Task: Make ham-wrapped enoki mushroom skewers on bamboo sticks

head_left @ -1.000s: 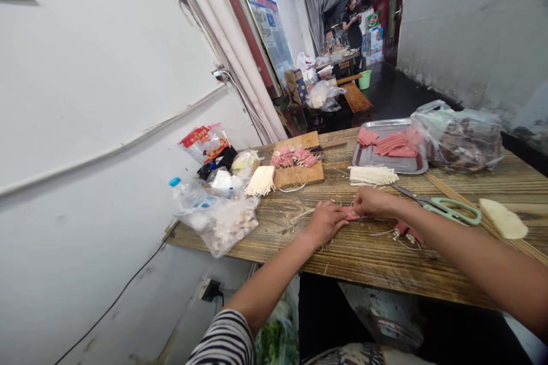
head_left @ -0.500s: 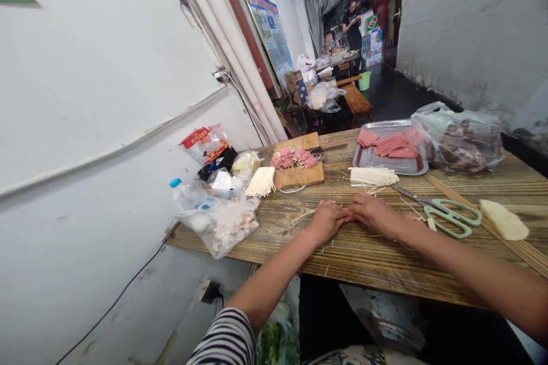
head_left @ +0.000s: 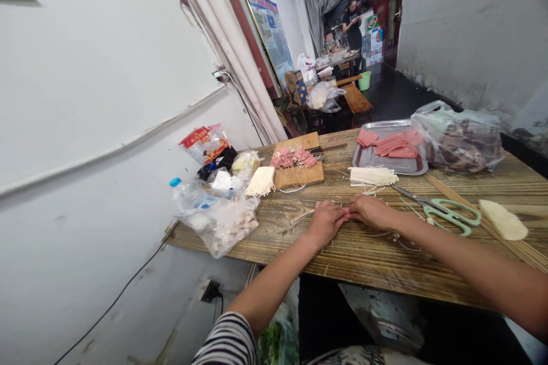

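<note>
My left hand (head_left: 325, 222) and my right hand (head_left: 370, 211) meet fingertip to fingertip low over the table. Both are closed on a small pink meat slice (head_left: 347, 215), mostly covered by my fingers. Just beyond my right hand lies a trimmed bundle of enoki mushrooms (head_left: 371, 176). Green-handled scissors (head_left: 451, 214) rest to the right of it. Past my left hand, meat-wrapped enoki skewers (head_left: 293, 157) lie on a wooden board (head_left: 312, 174), with another enoki bundle (head_left: 261, 181) at its left edge.
Folded pink meat slices sit in a metal tray (head_left: 363, 161), beside a full plastic bag (head_left: 460, 140). Bamboo skewers (head_left: 509, 239) and a pale slab (head_left: 503, 220) lie at right. Bags and a bottle (head_left: 182, 191) crowd the left by the wall. Two people (head_left: 351, 25) are in the background.
My hands stay together on the pink slice with small finger movements. My right forearm has shifted slightly, showing more white strands on the table beside it.
</note>
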{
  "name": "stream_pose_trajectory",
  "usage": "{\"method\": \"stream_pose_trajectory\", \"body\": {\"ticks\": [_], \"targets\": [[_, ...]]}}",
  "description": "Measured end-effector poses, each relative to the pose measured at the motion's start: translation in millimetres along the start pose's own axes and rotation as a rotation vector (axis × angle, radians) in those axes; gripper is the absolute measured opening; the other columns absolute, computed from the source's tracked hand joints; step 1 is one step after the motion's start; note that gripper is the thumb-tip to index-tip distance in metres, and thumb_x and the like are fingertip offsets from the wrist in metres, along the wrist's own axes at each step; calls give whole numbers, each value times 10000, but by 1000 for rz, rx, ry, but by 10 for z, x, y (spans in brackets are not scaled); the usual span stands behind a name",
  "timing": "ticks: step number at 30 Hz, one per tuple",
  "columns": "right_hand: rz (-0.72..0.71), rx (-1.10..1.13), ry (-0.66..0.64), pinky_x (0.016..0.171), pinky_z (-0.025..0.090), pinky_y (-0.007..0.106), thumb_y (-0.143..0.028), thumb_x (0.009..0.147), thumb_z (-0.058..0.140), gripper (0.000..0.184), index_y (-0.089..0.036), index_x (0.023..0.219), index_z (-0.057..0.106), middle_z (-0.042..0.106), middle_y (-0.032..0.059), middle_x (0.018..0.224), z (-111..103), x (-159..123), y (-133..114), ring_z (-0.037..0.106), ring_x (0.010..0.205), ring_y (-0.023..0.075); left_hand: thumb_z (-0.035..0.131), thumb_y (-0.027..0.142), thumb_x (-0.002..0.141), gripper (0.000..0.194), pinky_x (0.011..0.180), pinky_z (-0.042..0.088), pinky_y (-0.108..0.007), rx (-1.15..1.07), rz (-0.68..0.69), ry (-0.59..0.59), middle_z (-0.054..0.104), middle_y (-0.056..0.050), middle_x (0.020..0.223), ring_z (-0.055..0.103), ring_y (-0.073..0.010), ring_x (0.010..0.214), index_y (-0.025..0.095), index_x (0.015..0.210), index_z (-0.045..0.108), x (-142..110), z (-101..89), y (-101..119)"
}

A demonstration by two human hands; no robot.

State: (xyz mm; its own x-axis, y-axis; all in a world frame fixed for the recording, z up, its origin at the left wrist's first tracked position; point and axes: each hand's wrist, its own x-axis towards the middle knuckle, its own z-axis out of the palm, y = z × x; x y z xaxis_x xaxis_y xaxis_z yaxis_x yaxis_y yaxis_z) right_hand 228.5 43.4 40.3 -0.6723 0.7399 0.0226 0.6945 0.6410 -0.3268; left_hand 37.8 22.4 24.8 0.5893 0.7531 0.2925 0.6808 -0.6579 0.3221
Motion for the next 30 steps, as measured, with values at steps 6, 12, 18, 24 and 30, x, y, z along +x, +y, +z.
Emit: {"method": "stream_pose_trajectory", "body": {"ticks": [6,12,18,24,30], "targets": [[46,50,-102,589,345,251,-285,813,553,248,-170,774,769,690,56,658,-104,111,114,523,580,141,580,415,904,261,834,384,-345,-1,-53,-135,751,-55,866,616,-201,864,238,959,763,196,-75,-22],[20,17,55,720,387,283,-288,870,497,284,-161,909,749,696,107,840,-93,20,48,573,777,190,578,436,897,264,816,423,-305,-76,-135,-286,766,-27,856,660,-190,817,262,915,776,375,-156,-98],[-90,-90,114,695,359,297,-361,943,404,424,-166,785,747,648,108,757,14,-11,43,536,735,192,641,283,849,183,787,462,-274,-209,-235,-317,769,-13,927,679,-183,848,244,977,767,399,-159,-127],[-27,26,-17,672,378,260,-281,868,499,296,-158,817,764,700,112,800,-93,118,161,568,712,171,600,311,896,192,845,444,-342,-98,-149,-109,765,-40,890,662,-204,858,240,938,773,316,-68,-45],[14,71,-109,574,368,233,-255,793,584,203,-189,825,773,704,53,700,-176,159,224,547,583,142,572,399,908,268,865,402,-425,90,-17,-73,739,-64,787,634,-231,814,228,883,776,274,21,-24]]}}
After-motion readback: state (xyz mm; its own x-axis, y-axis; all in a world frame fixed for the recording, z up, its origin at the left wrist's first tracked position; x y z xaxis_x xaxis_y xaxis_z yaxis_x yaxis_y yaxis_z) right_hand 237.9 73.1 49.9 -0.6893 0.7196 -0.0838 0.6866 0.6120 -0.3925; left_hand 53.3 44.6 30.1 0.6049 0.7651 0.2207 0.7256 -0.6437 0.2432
